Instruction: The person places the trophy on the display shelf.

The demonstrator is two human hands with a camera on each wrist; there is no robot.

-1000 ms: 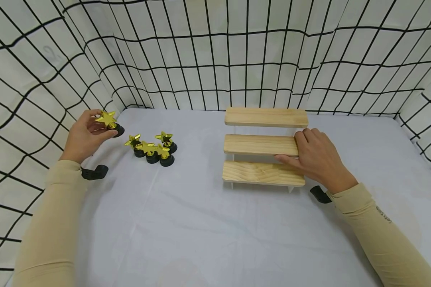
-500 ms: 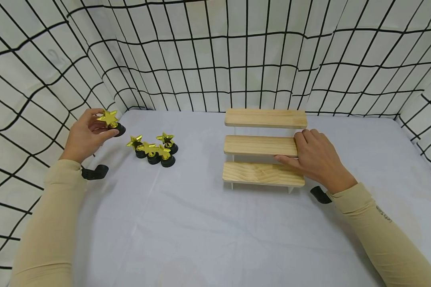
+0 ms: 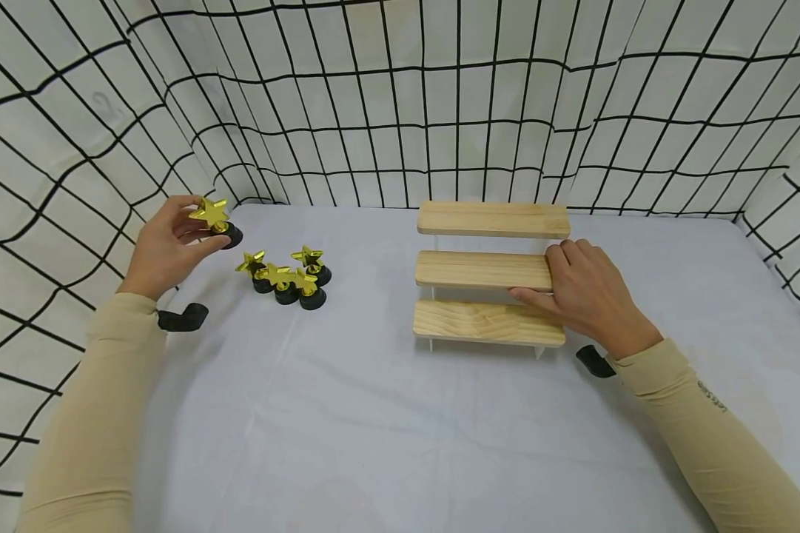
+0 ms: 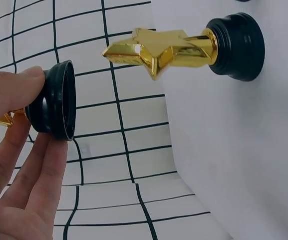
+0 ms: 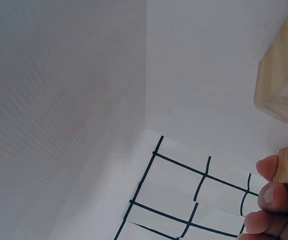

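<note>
At the far left my left hand holds a gold star trophy between thumb and fingers, raised off the table. In the left wrist view its black base tilts toward the other trophies. Several more star trophies stand close together on the table, just right of that hand. A three-tier wooden shelf stand is right of the middle. My right hand grips the right end of its middle board, thumb at the front edge and fingers at the back. The right wrist view shows the fingertips at that board's end.
White cloth covers the table. Black grid netting over white walls rises behind it and at both sides, close to the left hand. Black wrist mounts hang from both wrists.
The left hand has moved slightly right and up with the trophy. The right hand stays on the shelf stand, which has not moved.
</note>
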